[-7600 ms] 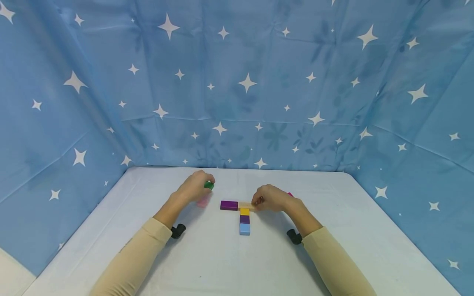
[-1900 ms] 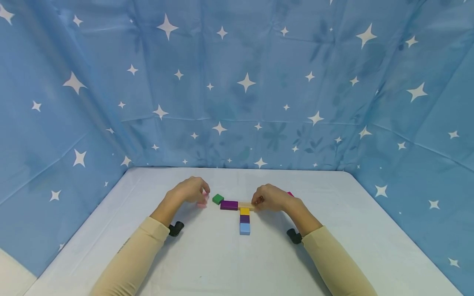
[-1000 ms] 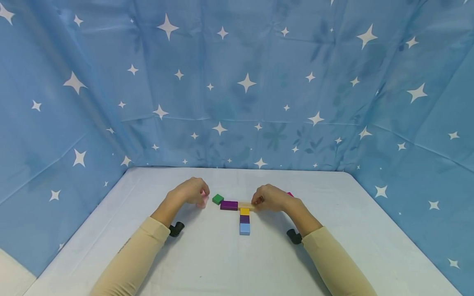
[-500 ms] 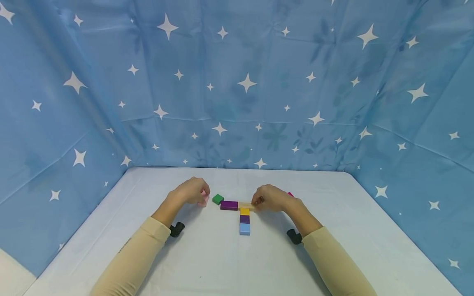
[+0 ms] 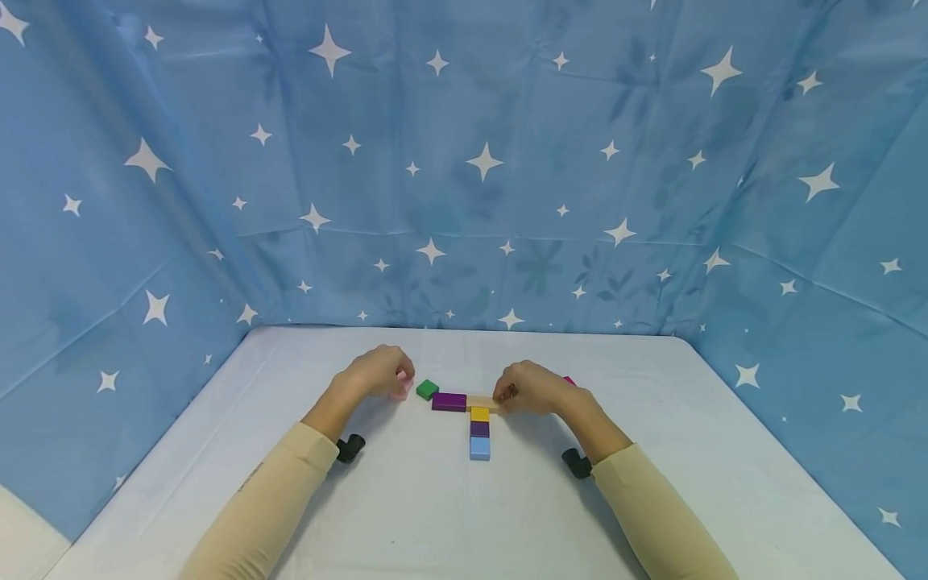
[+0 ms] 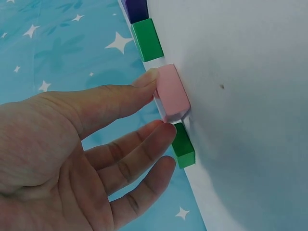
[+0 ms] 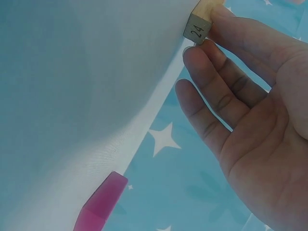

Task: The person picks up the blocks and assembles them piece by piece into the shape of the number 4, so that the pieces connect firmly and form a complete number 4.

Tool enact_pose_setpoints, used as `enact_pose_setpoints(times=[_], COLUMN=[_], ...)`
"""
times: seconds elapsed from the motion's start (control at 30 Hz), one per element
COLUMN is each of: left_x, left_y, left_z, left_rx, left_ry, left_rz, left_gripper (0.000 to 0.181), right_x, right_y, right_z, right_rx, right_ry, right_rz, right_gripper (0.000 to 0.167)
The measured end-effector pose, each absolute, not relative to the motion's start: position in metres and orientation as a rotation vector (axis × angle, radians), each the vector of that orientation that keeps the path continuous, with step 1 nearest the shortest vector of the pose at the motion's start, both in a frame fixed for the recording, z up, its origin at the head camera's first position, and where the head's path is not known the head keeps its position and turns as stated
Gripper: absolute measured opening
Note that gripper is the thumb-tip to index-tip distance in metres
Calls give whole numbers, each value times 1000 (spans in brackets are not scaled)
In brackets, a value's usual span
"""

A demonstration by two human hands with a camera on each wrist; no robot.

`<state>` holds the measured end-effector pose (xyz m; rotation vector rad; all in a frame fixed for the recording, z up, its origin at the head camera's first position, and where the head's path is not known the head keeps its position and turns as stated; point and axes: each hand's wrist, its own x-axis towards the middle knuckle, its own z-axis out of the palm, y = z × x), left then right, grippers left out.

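Observation:
A pink block (image 5: 401,387) is pinched by my left hand (image 5: 377,370); in the left wrist view the thumb and fingers of the hand (image 6: 115,139) lie against the pink block (image 6: 172,92), with one green block (image 6: 148,40) above it and another green block (image 6: 183,146) below. My right hand (image 5: 532,387) pinches the right end of a light wooden block (image 5: 480,403). The right wrist view shows that hand (image 7: 260,96) on the wooden block (image 7: 198,28), whose end reads 24. A purple block (image 5: 449,402) touches its left end; a green block (image 5: 427,390) sits just beyond.
Below the wooden block, a yellow block (image 5: 479,414), a dark purple block (image 5: 479,429) and a light blue block (image 5: 479,449) form a column. A magenta block (image 5: 569,380), also in the right wrist view (image 7: 102,202), lies behind my right wrist. A starry blue curtain (image 5: 464,193) borders the white table (image 5: 406,515).
The green block my left hand held earliest now lies beside the purple block. My left hand has gone to the pink block, which has shifted slightly rightward. My right hand keeps its place.

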<state>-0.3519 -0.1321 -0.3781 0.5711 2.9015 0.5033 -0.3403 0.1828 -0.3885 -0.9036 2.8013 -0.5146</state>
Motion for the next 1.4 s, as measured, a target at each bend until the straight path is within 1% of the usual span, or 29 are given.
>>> enact_pose_setpoints(times=[0.13, 0.43, 0.63, 0.93, 1.4], left_x=[-356, -365, -370, -372, -381], left_y=[-130, -126, -124, -121, -112], left_z=[-380, -383, -386, -385, -394], left_rx=[578, 562, 522, 508, 498], left_ry=[2907, 2913, 2926, 2928, 2969], left_rz=[508, 537, 568, 611, 640], left_gripper=[23, 31, 32, 34, 35], right_x=[-341, -342, -342, -341, -341], right_y=[184, 184, 183, 184, 184], right_z=[-390, -391, -390, -390, -390], right_rx=[-905, -917, -919, -931, -934], right_ry=[2802, 2803, 2797, 2797, 2801], right_rz=[-517, -516, -517, -516, -523], right_gripper=[12, 12, 12, 11, 11])
